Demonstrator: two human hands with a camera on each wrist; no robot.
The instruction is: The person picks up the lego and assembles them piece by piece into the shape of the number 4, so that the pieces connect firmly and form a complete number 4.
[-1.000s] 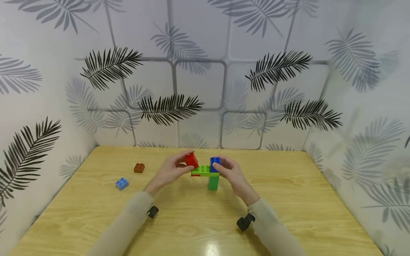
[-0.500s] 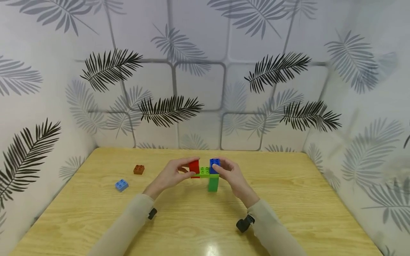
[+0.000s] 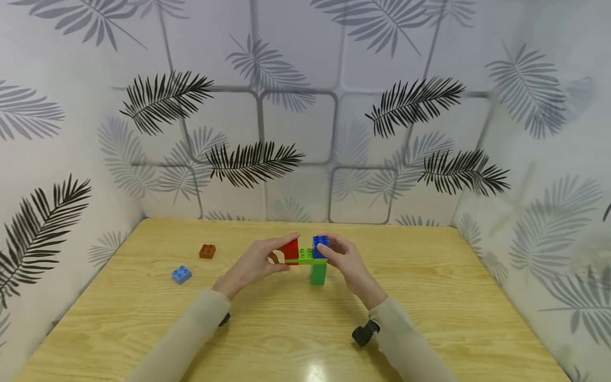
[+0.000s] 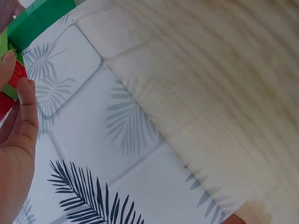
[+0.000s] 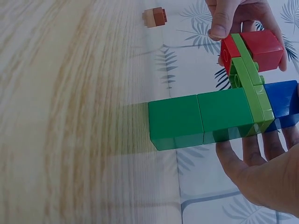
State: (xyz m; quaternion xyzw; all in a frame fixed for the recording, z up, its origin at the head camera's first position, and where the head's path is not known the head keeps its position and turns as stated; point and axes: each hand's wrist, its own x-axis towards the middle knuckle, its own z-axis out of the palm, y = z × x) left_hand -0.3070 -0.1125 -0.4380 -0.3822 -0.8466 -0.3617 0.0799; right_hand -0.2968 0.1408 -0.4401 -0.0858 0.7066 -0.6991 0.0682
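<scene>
Between my hands stands a build of toy building bricks. Two dark green bricks (image 5: 201,116) form an upright column on the table under one end of a long light green brick (image 5: 256,93). A tall blue brick (image 3: 318,252) sits on that end, and my right hand (image 3: 352,268) grips it, thumb on the near side. On the other end a red brick (image 5: 264,49) sits above the light green brick, with a second red brick (image 5: 228,52) below. My left hand (image 3: 250,268) pinches these from above and below, its thumb by the lower red one.
A brown brick (image 3: 207,251) and a light blue brick (image 3: 181,274) lie loose on the wooden table (image 3: 296,334), left of my left hand. A leaf-patterned wall covering (image 3: 296,191) rises behind the table's far edge.
My left hand has brought the tilted red brick down level onto the light green brick's left end, and its thumb has shifted lower. The right hand has stayed on the blue brick.
</scene>
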